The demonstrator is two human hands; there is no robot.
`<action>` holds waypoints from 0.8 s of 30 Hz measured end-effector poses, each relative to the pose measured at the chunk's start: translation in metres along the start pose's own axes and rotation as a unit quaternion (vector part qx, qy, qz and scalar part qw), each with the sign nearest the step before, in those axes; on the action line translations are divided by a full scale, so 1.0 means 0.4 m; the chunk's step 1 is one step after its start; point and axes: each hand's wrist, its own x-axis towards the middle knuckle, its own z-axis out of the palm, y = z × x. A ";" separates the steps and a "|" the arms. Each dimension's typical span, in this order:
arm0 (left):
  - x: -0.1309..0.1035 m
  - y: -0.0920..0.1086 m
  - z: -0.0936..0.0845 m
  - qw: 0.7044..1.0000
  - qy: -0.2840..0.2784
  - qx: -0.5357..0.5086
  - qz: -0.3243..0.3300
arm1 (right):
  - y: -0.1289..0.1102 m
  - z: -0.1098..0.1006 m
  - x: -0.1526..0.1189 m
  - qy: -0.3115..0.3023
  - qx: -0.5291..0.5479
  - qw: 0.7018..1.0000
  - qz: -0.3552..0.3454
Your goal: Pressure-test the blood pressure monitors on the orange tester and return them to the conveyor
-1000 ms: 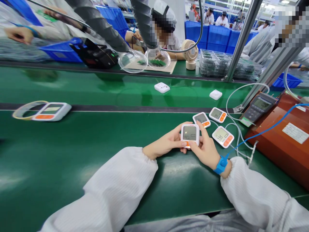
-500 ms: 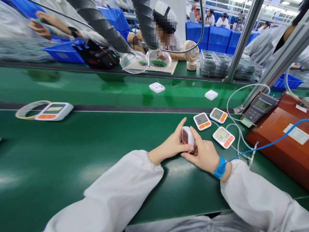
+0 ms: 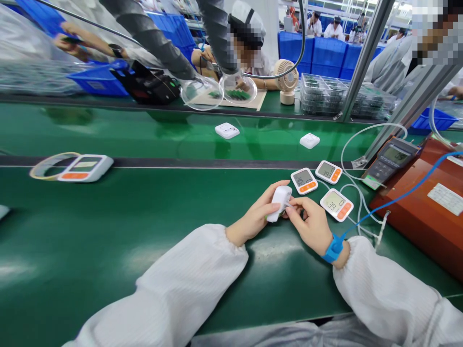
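My left hand (image 3: 262, 209) is closed around a small white blood pressure monitor (image 3: 279, 202), tilted with its screen out of sight. Against its right side, the fingertips of my right hand (image 3: 309, 219) pinch together at a small pale piece that I cannot make out. Just to the right lie three monitors with orange buttons and lit screens: one nearest my hands (image 3: 304, 181), one behind it (image 3: 328, 172) and one in front (image 3: 336, 205). Clear tubes (image 3: 358, 205) run among them. A blue wrist strap (image 3: 333, 248) circles my right wrist.
Two white units lie on the green belt behind: a left one (image 3: 227, 130) and a right one (image 3: 309, 140). A monitor with a looped band (image 3: 85, 168) sits far left. A handheld meter (image 3: 392, 156) and red-brown box (image 3: 430, 202) stand right. Co-workers sit opposite.
The monitor in my hands has turned, so its screen no longer shows. My right hand has shifted from gripping its body to pinching at its side. Both white belt units moved left.
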 end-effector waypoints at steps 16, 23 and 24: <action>-0.005 0.013 0.019 0.989 -0.038 0.133 0.044 | -0.006 -0.024 0.007 0.022 -0.056 0.996 -0.058; -0.004 -0.006 0.025 0.984 -0.007 0.168 0.062 | -0.009 -0.047 0.021 -0.023 -0.117 0.989 -0.086; -0.003 -0.010 0.027 0.982 0.008 0.175 0.064 | -0.007 -0.052 0.028 -0.037 -0.135 0.986 -0.095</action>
